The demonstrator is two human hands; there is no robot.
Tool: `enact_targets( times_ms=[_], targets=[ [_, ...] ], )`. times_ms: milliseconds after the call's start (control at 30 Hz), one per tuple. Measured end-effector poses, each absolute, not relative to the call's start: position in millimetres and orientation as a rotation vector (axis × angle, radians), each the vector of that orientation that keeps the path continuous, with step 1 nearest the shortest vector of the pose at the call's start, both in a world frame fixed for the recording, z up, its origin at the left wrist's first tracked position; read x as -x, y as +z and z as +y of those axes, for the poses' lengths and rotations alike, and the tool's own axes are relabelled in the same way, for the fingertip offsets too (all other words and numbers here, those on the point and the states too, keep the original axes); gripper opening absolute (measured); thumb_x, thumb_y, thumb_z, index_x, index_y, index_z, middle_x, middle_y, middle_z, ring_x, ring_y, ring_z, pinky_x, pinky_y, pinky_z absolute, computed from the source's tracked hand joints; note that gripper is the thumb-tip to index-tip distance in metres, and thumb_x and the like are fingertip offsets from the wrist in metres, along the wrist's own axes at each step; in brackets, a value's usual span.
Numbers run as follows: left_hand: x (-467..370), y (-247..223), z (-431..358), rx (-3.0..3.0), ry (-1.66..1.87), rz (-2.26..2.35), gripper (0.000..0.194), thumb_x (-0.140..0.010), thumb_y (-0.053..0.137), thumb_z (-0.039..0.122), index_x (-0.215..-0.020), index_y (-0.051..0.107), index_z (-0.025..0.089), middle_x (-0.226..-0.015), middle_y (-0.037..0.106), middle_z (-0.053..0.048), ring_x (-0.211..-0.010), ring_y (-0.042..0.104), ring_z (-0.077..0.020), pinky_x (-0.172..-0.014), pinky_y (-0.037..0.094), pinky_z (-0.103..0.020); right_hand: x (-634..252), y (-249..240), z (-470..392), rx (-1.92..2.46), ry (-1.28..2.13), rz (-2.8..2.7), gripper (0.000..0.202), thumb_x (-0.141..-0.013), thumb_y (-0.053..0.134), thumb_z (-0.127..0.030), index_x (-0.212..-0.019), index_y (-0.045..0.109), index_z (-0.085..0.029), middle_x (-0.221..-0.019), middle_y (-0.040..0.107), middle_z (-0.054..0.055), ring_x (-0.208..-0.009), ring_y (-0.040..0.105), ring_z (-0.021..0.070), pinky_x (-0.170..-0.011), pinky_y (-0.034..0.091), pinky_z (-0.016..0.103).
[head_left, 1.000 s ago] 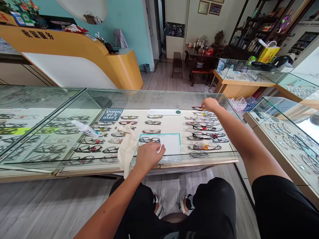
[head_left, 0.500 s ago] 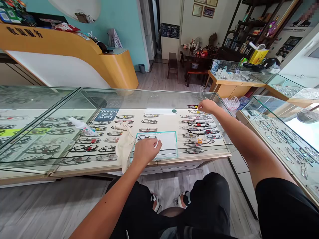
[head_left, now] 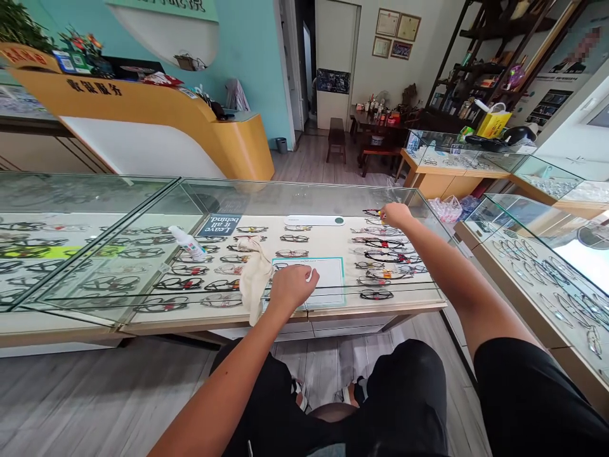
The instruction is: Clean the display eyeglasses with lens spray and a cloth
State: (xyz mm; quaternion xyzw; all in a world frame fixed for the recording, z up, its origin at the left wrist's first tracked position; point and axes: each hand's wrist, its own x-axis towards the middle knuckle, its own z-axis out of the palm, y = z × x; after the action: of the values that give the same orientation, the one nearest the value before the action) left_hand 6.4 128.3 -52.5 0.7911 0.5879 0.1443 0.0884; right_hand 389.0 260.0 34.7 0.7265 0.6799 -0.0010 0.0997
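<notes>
My right hand (head_left: 396,214) reaches to the far right part of the glass display case (head_left: 304,193). Its fingers are closed in a pinch at the end of a pair of dark-and-red eyeglasses (head_left: 371,212), with a bit of yellow by the fingertips. My left hand (head_left: 294,284) is closed over the glass top near the front edge; its curled fingers hide what they hold, if anything. Just left of it, a cream cloth (head_left: 254,279) drapes over the front edge. A white bottle (head_left: 188,244) lies on its side farther left.
Rows of eyeglass frames (head_left: 178,284) lie inside the case, along with a teal-edged white sheet (head_left: 333,282) and a blue sign (head_left: 221,224). Another glass case (head_left: 537,254) stands at right. A wooden counter (head_left: 245,143) and a bench (head_left: 336,133) are beyond.
The view has tilted up and shifted left, so the scene sits lower and farther right. Both hands keep nearly the same places over the case.
</notes>
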Motion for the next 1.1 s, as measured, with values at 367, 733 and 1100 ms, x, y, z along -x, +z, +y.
enact_targets(
  times_ms=[367,733,1100],
  targets=[
    [-11.4,-52.7,132.5,-2.279,0.587,1.692,0.040,-0.096,0.048,0.040,-0.061,0.054,0.022,-0.066,0.064,-0.010,-0.069,0.059,-0.0253,-0.067,0.020,-0.037,-362.9,100.5,210.3,-2.165,0.177,2.131,0.030,-0.098,0.065,-0.026,-0.120,0.085,-0.020,-0.124,0.082,0.017,-0.119,0.074,0.0336,-0.093,0.055,0.035],
    [-10.0,-19.0,82.4,-1.889,0.783,1.275,0.046,-0.105,0.037,0.054,-0.085,0.062,0.021,-0.077,0.066,-0.006,-0.068,0.055,-0.0176,-0.066,0.042,-0.032,-267.5,87.6,49.6,-1.852,0.117,3.041,0.025,-0.106,0.060,-0.031,-0.112,0.083,-0.023,-0.088,0.079,0.006,-0.082,0.067,0.0228,-0.082,0.040,0.036],
    [15.2,-33.9,-12.2,-0.656,0.555,0.582,0.042,-0.076,0.096,0.046,-0.088,0.070,0.015,-0.079,0.062,-0.003,-0.065,0.056,-0.0086,-0.055,0.047,-0.020,-208.2,8.7,-50.2,-1.742,0.196,3.325,0.032,-0.113,0.052,-0.031,-0.118,0.084,-0.034,-0.076,0.072,0.006,-0.074,0.059,0.0246,-0.073,0.034,0.042]
  ],
)
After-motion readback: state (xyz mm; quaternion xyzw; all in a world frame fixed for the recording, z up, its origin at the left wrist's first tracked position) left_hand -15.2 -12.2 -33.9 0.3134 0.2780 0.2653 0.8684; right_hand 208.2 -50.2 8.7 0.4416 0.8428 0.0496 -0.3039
